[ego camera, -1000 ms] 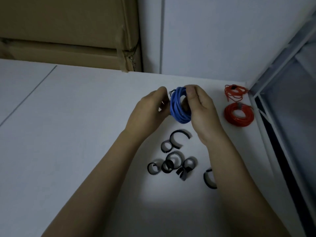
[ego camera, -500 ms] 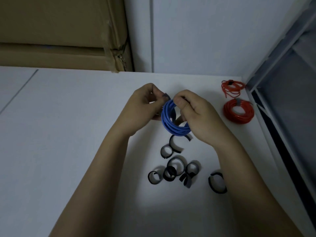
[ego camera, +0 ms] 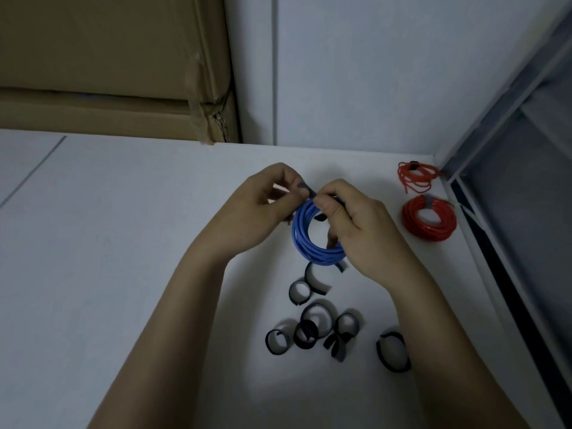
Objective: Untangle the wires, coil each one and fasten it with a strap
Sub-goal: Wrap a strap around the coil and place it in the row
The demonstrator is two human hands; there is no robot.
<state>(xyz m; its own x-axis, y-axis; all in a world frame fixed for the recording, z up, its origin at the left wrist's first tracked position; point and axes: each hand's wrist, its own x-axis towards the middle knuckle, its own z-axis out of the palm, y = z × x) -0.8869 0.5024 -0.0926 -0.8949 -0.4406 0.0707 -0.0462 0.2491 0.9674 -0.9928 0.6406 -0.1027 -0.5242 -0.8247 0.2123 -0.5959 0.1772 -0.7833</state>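
The work surface is a white table [ego camera: 108,243] set against a pale wall [ego camera: 371,72]. A cardboard box [ego camera: 108,66] stands at the far left edge; a grey metal frame [ego camera: 510,187] borders the right side.

The blue wire coil [ego camera: 305,239] is held above the table between both hands, tilted, its loops bundled evenly. The right hand [ego camera: 362,230] grips the coil's top, thumb over the strands. The left hand [ego camera: 257,212] pinches a dark strap [ego camera: 305,191] at the coil's top.

Right of the right fingers lie two red wire coils [ego camera: 428,222], well apart from them. Loose black straps [ego camera: 312,329] lie below both hands.
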